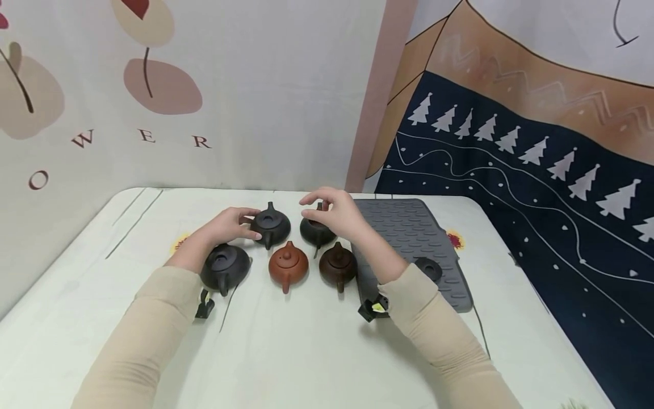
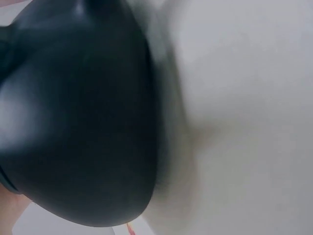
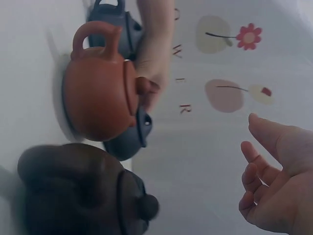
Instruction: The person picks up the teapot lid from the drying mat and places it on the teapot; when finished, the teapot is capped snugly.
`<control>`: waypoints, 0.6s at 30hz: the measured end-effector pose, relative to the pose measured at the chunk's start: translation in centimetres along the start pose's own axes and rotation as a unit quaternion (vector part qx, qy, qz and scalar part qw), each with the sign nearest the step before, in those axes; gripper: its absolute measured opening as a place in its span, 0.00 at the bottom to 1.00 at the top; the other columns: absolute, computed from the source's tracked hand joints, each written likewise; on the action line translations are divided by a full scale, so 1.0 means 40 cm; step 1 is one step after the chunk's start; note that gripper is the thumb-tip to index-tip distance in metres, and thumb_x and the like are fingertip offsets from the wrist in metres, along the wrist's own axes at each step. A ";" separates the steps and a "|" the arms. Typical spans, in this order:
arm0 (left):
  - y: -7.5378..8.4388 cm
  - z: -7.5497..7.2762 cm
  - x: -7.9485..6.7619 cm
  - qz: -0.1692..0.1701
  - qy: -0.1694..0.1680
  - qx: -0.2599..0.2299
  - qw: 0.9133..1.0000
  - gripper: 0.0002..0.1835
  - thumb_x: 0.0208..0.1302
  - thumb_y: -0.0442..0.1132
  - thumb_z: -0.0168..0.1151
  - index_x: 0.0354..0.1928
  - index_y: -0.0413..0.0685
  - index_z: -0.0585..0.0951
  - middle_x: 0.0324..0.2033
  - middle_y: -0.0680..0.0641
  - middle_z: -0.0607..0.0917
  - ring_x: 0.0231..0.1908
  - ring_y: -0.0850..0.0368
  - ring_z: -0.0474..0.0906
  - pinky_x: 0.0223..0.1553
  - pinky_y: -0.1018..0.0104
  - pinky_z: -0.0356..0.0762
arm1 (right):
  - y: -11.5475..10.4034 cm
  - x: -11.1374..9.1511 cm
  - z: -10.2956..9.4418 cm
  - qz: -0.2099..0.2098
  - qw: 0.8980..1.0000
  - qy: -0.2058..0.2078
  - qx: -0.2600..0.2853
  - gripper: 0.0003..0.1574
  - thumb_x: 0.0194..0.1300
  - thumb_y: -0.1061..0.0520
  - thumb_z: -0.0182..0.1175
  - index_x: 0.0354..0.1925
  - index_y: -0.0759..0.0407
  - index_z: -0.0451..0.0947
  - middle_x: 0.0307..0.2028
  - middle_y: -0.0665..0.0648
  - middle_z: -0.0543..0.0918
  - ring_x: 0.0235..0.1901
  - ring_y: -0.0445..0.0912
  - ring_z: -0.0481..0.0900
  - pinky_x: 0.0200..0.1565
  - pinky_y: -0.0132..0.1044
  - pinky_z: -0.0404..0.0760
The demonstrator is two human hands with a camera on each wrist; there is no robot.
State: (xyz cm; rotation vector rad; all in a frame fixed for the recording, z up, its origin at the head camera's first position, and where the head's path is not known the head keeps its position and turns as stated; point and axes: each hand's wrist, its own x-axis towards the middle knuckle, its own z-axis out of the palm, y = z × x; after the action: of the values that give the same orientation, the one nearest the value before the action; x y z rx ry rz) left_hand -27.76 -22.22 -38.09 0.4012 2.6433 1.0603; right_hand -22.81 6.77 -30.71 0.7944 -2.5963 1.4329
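My left hand (image 1: 231,224) holds the left side of the black teapot (image 1: 272,226) at the back, thumb on the near side and fingers behind. Over the other black teapot (image 1: 318,233) my right hand (image 1: 334,213) hovers with loosely bent fingers, gripping nothing; the right wrist view shows these fingers (image 3: 254,181) apart from any pot. In front stand a reddish-orange teapot (image 1: 288,266) and a dark brown teapot (image 1: 338,267). A dark grey teapot (image 1: 226,267) sits beside my left wrist. A dark teapot surface (image 2: 83,117) fills much of the left wrist view.
A grey ridged mat (image 1: 403,227) lies on the right of the white-covered table (image 1: 286,352). On it, a dark round object (image 1: 428,268) is partly hidden by my right forearm. A printed cloth (image 1: 276,113) hangs behind the table.
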 end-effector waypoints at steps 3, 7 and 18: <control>0.005 0.000 -0.001 -0.001 -0.001 0.003 1.000 0.41 0.56 0.39 0.71 0.69 0.35 0.63 0.64 0.33 0.68 0.63 0.35 0.63 0.62 0.42 0.60 | -0.004 -0.022 -0.023 -0.006 1.000 0.018 0.001 0.10 0.61 0.57 0.67 0.43 0.53 0.85 0.44 0.47 0.81 0.32 0.47 0.68 0.29 0.38 0.66; 0.008 0.000 -0.001 -0.003 -0.001 0.004 1.000 0.41 0.56 0.39 0.71 0.69 0.35 0.63 0.64 0.33 0.68 0.63 0.35 0.63 0.62 0.43 0.60 | 0.002 -0.050 -0.050 -0.020 0.999 0.038 0.008 0.11 0.61 0.58 0.67 0.43 0.56 0.85 0.44 0.49 0.81 0.32 0.47 0.68 0.29 0.38 0.66; 0.008 0.000 -0.001 -0.012 -0.004 0.008 1.000 0.41 0.56 0.40 0.71 0.70 0.36 0.62 0.64 0.34 0.67 0.63 0.35 0.63 0.62 0.42 0.60 | 0.045 -0.152 -0.133 -0.021 0.996 0.083 -0.004 0.12 0.58 0.58 0.69 0.43 0.55 0.85 0.44 0.48 0.81 0.32 0.47 0.70 0.27 0.39 0.67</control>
State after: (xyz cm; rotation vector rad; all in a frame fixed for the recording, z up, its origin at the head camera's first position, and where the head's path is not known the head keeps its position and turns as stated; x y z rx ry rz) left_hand -27.66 -22.01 -37.83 0.3754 2.6449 1.0298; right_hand -19.37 14.29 -30.93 0.6919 -2.4461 1.4129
